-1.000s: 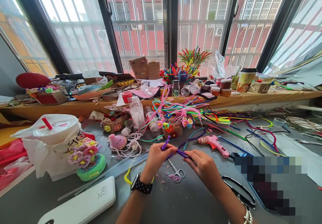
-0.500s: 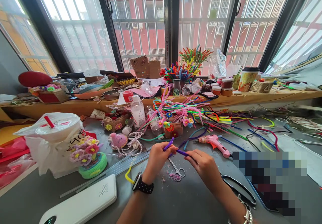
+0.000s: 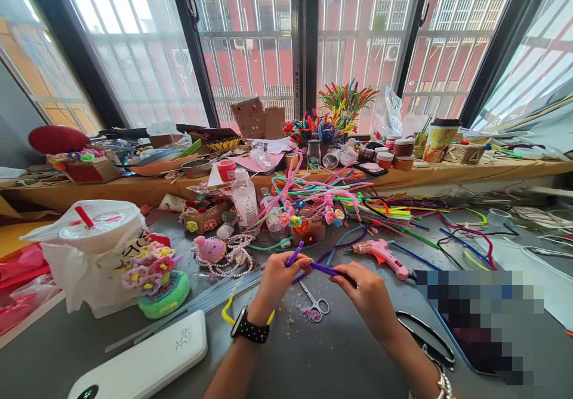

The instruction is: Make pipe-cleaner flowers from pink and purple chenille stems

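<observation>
A purple pipe cleaner (image 3: 323,269) stretches between my two hands above the grey table. My left hand (image 3: 281,279) pinches it, and one end sticks up past the thumb. Further along, my right hand (image 3: 363,288) grips the same pipe cleaner between thumb and fingers. Just below the hands lie small scissors (image 3: 316,303) beside pink fuzz scraps (image 3: 310,313). A yellow pipe cleaner (image 3: 227,310) rests on the table by my left wrist, partly hidden by it. Behind my right hand is a pink glue gun (image 3: 383,255).
Left stand a white power bank (image 3: 147,354), a green-based flower pot (image 3: 165,297) and a bagged drink cup (image 3: 101,238). Right lie black-handled scissors (image 3: 425,336) and a phone (image 3: 474,351). Bundled pipe cleaners (image 3: 389,214), bottles (image 3: 244,199) and bead strings (image 3: 233,261) fill the back.
My right hand has shifted slightly right, so more of the purple pipe cleaner shows between the hands. My left hand has moved slightly left. Both hands keep their hold.
</observation>
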A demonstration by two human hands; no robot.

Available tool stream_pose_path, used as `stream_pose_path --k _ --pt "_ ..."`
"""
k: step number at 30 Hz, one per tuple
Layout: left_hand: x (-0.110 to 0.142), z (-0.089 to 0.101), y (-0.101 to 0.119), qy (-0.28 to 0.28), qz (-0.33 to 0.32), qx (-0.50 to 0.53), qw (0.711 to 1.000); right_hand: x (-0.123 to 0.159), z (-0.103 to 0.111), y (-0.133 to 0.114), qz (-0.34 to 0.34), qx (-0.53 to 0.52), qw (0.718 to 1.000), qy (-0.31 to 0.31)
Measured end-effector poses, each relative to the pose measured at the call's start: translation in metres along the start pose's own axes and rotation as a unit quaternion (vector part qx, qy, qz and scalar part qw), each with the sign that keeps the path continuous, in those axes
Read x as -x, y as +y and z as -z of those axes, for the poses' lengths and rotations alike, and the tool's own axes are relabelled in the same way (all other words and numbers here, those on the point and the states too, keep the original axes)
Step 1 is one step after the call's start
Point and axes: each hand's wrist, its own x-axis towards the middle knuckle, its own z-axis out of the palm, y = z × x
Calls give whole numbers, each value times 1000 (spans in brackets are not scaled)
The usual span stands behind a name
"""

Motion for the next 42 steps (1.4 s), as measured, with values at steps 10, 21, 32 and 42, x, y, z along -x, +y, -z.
stream_pose_path --k 10,21,32,42 --pt "1 -5 1 19 -24 12 999 -3 4 -4 -196 -255 947 -23" --pt "8 -7 13 -154 -31 51 986 -8 4 1 -358 -538 762 44" --pt "10 -8 13 -251 58 191 947 -4 -1 -13 -269 -502 822 -27" --pt "7 -7 17 -92 31 515 852 3 -11 -31 -210 -437 846 -219"
